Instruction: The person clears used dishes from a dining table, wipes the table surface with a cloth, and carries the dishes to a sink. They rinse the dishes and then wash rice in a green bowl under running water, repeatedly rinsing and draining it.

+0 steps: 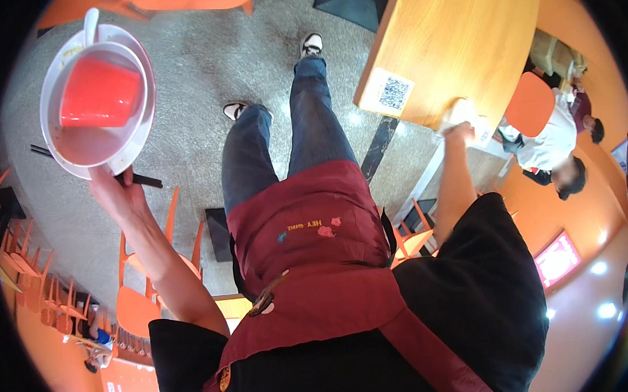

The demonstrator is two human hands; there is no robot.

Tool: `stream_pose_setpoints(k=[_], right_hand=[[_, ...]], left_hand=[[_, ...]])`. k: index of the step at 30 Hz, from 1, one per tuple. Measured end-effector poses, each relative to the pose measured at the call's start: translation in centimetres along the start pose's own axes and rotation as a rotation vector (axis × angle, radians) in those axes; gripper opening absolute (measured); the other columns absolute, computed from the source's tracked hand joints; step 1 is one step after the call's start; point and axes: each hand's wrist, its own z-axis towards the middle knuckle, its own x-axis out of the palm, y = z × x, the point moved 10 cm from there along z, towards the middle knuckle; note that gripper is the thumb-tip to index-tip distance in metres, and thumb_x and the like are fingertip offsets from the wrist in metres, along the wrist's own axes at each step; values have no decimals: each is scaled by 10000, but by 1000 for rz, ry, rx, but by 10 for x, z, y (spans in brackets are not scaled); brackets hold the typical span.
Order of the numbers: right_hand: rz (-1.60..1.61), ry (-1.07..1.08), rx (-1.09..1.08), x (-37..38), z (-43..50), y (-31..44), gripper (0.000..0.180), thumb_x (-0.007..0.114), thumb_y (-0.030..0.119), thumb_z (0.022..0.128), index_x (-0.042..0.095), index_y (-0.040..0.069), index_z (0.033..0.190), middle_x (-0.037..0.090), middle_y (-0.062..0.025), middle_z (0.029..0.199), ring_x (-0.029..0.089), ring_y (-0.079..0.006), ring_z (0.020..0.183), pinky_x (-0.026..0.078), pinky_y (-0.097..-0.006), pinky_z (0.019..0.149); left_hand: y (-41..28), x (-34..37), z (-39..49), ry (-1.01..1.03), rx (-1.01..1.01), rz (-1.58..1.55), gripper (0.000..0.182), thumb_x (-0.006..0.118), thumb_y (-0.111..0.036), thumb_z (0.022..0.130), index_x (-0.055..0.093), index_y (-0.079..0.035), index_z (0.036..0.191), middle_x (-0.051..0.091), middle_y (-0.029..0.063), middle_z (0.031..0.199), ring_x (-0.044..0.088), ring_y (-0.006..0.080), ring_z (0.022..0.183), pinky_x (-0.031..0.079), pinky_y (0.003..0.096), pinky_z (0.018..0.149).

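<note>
My left hand [116, 191] grips the lower rim of stacked white bowls [151, 145], with dark chopsticks [148, 180] held across beneath them. In the upper bowl lies a red cup [100, 92], tipped on its side. A white spoon [91, 27] rests at the far rim of the stack. On the right, my right hand [461, 132] is at the near edge of the wooden table [459, 37], on a whitish, blurred thing [458, 112] that looks like a cloth or tissue. A card with a printed code [391, 91] lies at the table's corner.
Orange chairs [137, 309] stand at the lower left, and others lie beyond the far floor edge. Behind the table at the right, a person in a white top [548, 133] is beside an orange chair [529, 104]. A dark table base [355, 5] stands near the table.
</note>
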Motion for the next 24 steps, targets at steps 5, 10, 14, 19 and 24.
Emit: stream_pose_setpoints(k=[5,10,14,19,24], right_hand=[[448,399,147,126,-175,-74,457,452,533,929,535,194,1223,580,-92,1150,541,-226,1016,446,-384,888],[774,581,91,258,-356,-102,312,576,338,909,626,57,1034,614,-54,964,564,-182,918,454,-325,821],[299,1583,201,369,-580,-54,388,476,286,947,562,28,1223,614,-108,1173,596,-243,1070,485,-427,929],[-435,1729,341,401,-703,-39,396,418,335,995,551,55,1241,636,-112,1135,638,-248,1006,533,-424,890],[-763,1889,310,486,-932,-138,323,472,258,966,588,54,1189,660,-87,1038,648,-219,894,548,-400,789]], left_hand=[[-39,-110,-3,-34,45,-98,258,525,-233,949,547,6,1044,577,39,777,473,52,520,237,198,356],[-40,-200,7,-157,-66,-233,272,526,-254,966,539,-12,1089,613,40,866,499,70,555,296,203,393],[-50,-253,21,-369,-30,-554,249,525,-259,970,536,-59,1119,630,39,961,639,137,813,543,273,608],[-101,-326,51,-516,-13,-676,237,426,-276,1010,506,-95,1140,585,6,788,446,60,469,247,214,334],[-127,-474,85,-801,17,-805,267,461,-300,997,503,-114,1184,563,-13,771,432,65,464,236,226,330]])
